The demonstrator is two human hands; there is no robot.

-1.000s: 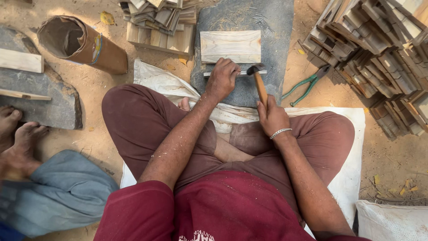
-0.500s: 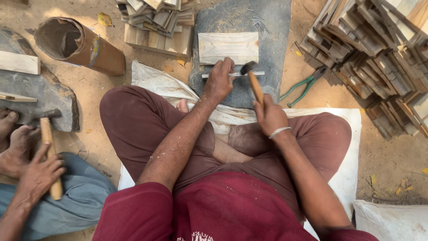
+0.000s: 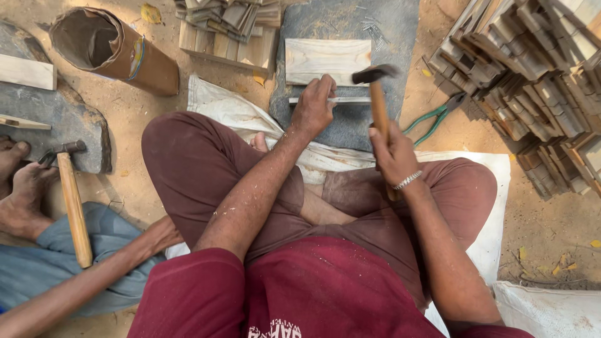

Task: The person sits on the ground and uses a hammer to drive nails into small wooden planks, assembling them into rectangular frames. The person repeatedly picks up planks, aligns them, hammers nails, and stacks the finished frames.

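A: Ground — bare sandy earth, outdoors, sunlit; scattered yellow leaves. White sack cloth [image 3: 219, 106] spread beneath crossed legs in maroon trousers.

B: Work surface — dark flat stone slab [image 3: 394, 31] set on the ground straight ahead, a few loose nails near its far edge. Pale wooden board [image 3: 325, 56] lying flat on the slab; thin wooden strip [image 3: 354, 99] just below it, parallel, also on the slab.

A: Left hand [image 3: 315, 106] — closed down over the strip's left part, fingertips touching the board's lower edge. Right hand [image 3: 393, 153] — wrapped tight round the wooden handle of a hammer [image 3: 375, 84], metal head raised above the board's right end; silver bracelet at the wrist.

B: Right of slab — green-handled pliers [image 3: 438, 119] on the sand; beyond, large heap of wooden pieces [image 3: 532, 81], stacked loosely. Far side, left of slab — smaller stack of short planks [image 3: 228, 31]. Further left — brown cylindrical container [image 3: 113, 50] lying on its side, mouth open.

A: Left edge — second stone slab [image 3: 56, 119] bearing pale wood pieces; second hammer [image 3: 72, 200] gripped by a co-worker, hand itself hidden; bare feet [image 3: 19, 188] and blue-grey cloth alongside.
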